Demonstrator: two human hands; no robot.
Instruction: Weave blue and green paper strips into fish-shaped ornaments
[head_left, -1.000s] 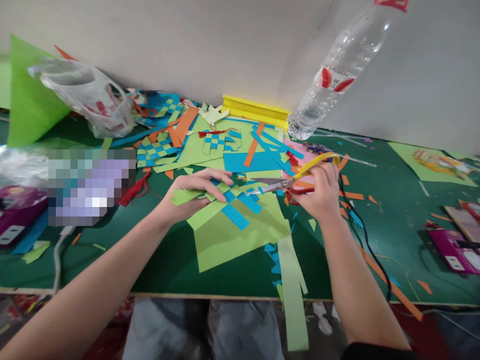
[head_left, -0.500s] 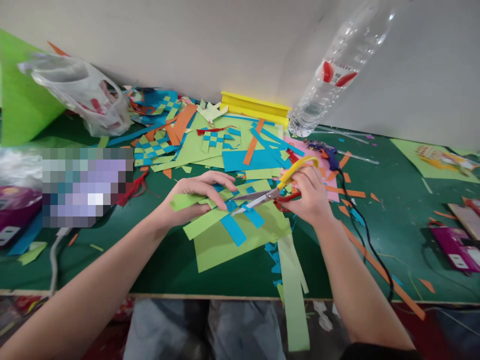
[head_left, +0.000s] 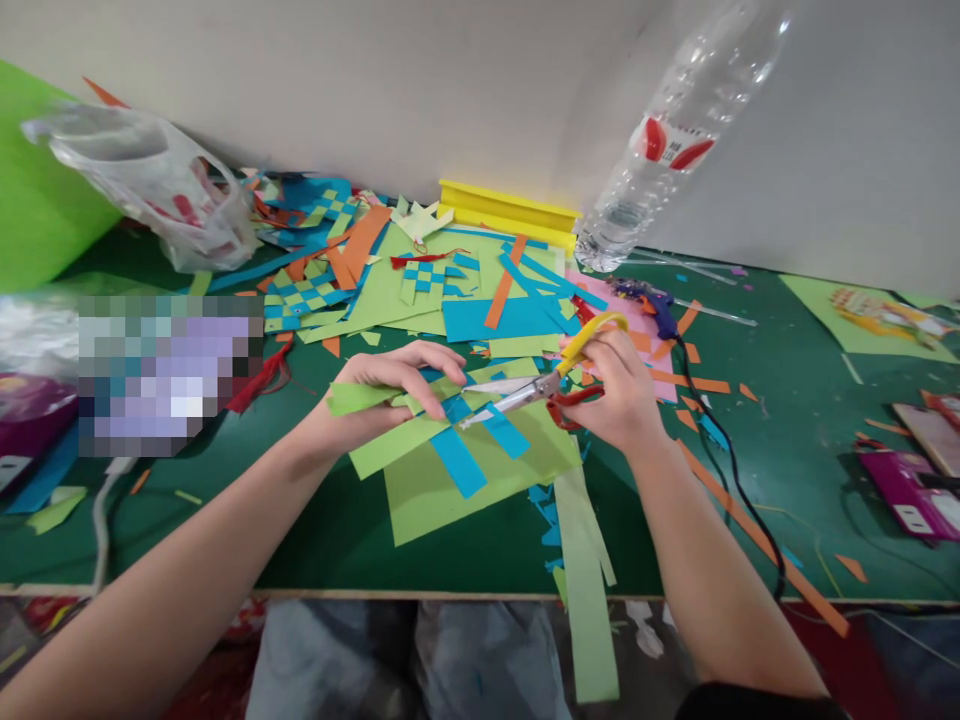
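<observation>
My left hand point(head_left: 390, 395) pinches a piece woven from green and blue paper strips point(head_left: 457, 462), fingers over its top. Loose green and blue strip ends stick out to the left and below. In my right hand point(head_left: 619, 395) are scissors point(head_left: 541, 386) with a yellow loop above and a red loop below. Their blades point left and stand slightly apart, the tips close to the woven piece by my left fingertips. Whether paper lies between the blades I cannot tell. Under both hands lies a green paper sheet point(head_left: 427, 510).
Woven paper pieces, strips and scraps cover the back of the green table point(head_left: 330, 550). A plastic bottle point(head_left: 652, 170), a yellow holder point(head_left: 510, 215) and a white plastic bag point(head_left: 180, 200) stand by the wall. A glue gun point(head_left: 656, 305) trails a black cord at right. Long green strips point(head_left: 589, 590) overhang the front edge.
The scissor blades have opened a little wider. My left hand and the woven piece have shifted slightly left, away from the scissors.
</observation>
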